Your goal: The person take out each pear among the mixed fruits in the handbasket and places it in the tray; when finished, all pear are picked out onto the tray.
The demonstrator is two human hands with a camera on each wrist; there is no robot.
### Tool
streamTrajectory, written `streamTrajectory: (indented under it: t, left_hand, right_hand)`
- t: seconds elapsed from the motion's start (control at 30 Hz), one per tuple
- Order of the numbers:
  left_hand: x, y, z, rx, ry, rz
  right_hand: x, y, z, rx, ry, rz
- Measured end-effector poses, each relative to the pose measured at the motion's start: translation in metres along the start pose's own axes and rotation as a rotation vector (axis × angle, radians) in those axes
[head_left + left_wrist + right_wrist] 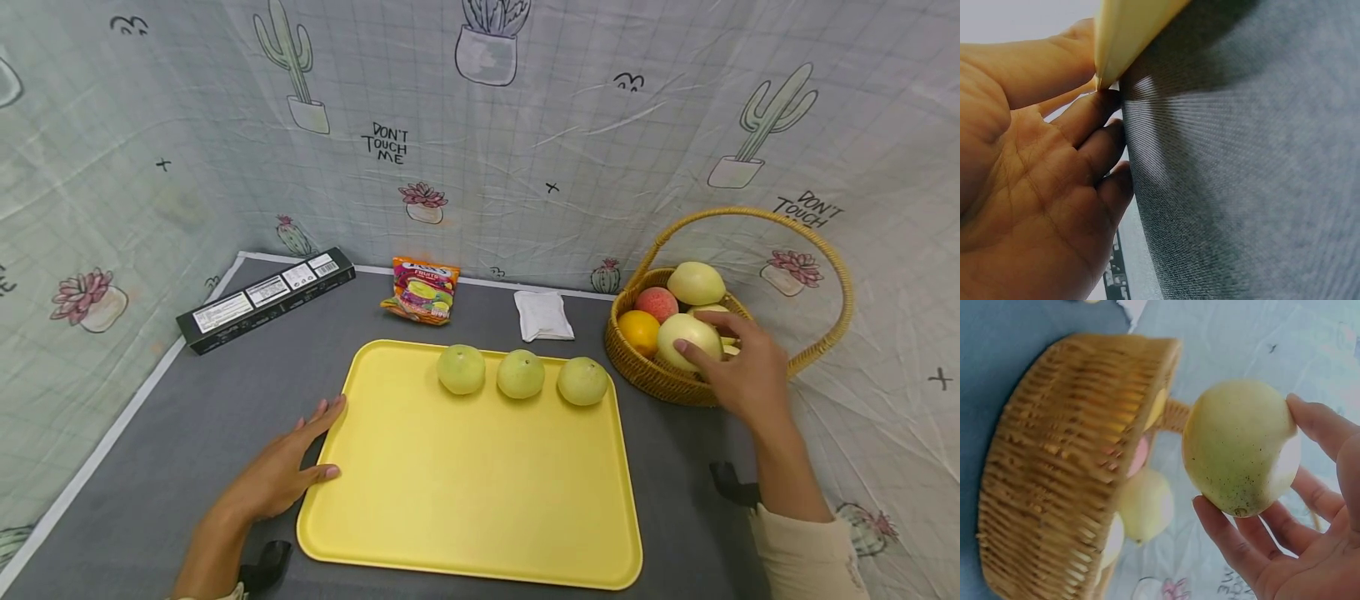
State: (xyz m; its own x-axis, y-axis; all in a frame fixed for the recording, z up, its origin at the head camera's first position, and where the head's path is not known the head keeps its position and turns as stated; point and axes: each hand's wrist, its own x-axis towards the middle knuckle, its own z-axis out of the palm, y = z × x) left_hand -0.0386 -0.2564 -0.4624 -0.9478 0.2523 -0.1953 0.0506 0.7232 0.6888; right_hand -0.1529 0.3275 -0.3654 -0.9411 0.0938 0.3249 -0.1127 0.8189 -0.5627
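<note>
1. The right hand (746, 375) is over the basket (660, 377), at the right edge of the grey table (187, 417). Its fingers curl around a pale green pear (1241, 447).
2. The left hand (281, 471) lies flat with straight fingers, touching the left edge of the yellow tray (472, 492).
3. Three green fruits (521, 373) sit in a row along the tray's far edge.
</note>
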Motion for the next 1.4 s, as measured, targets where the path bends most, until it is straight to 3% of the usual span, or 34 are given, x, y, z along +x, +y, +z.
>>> streamTrajectory:
  t: [0.17,0.5,0.9,1.07,1.4]
  left_hand:
    - [0.001,0.0,-0.001,0.002,0.002,0.001]
    - [0.001,0.002,-0.001,0.003,0.002,0.001]
    - [0.002,0.002,-0.002,0.012,0.003,-0.003]
    - [0.001,0.003,-0.002,0.012,0.005,0.005]
    - [0.0,0.004,-0.002,0.006,0.001,-0.006]
  right_hand:
    - [-0.008,-0.018,-0.003,0.034,0.02,-0.056]
    - [-0.03,-0.04,-0.003,0.105,-0.056,-0.12]
    - [-0.053,-0.048,0.018,0.244,-0.173,-0.197]
    - [-0.063,-0.046,0.028,0.224,-0.215,-0.239]
    - [-0.081,-0.04,0.048,0.188,-0.34,-0.23]
